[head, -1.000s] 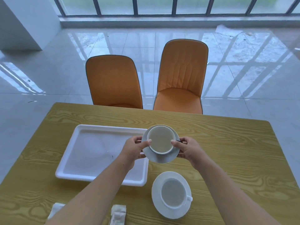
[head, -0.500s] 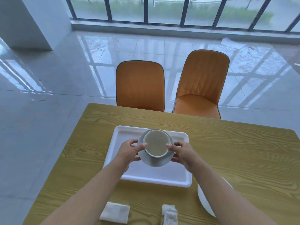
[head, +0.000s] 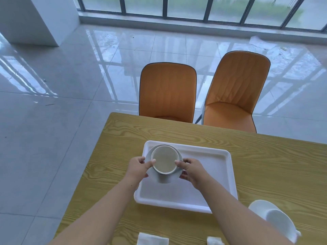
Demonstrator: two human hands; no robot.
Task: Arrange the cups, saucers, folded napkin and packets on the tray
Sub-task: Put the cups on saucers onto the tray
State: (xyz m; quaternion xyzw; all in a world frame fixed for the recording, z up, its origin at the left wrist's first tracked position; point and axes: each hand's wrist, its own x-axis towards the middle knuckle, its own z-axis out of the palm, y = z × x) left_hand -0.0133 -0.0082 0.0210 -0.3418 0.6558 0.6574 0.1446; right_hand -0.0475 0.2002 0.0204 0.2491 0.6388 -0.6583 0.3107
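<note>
Across the far edge of the wooden table point(head: 276, 167) stand two orange seats, the nearer chair point(head: 168, 92) and the angled chair point(head: 237, 89) beside it. Closer in lies the white tray point(head: 177, 193), and I've got a saucer point(head: 166, 178) over its far left corner, tilted towards me. Whether it touches the tray floor, I can't tell. My left hand point(head: 138, 167) and right hand point(head: 192, 169) grip the saucer's two sides, fingers curled under the rim, thumbs pressed against the cup point(head: 164, 160) sitting on it. Off the tray to my right, the second saucer point(head: 260, 207) rests on the wood with the second cup point(head: 281, 225) on it. Down at the near edge lie the folded napkin point(head: 153, 240) and a packet point(head: 214, 242), both cut off by the frame.
</note>
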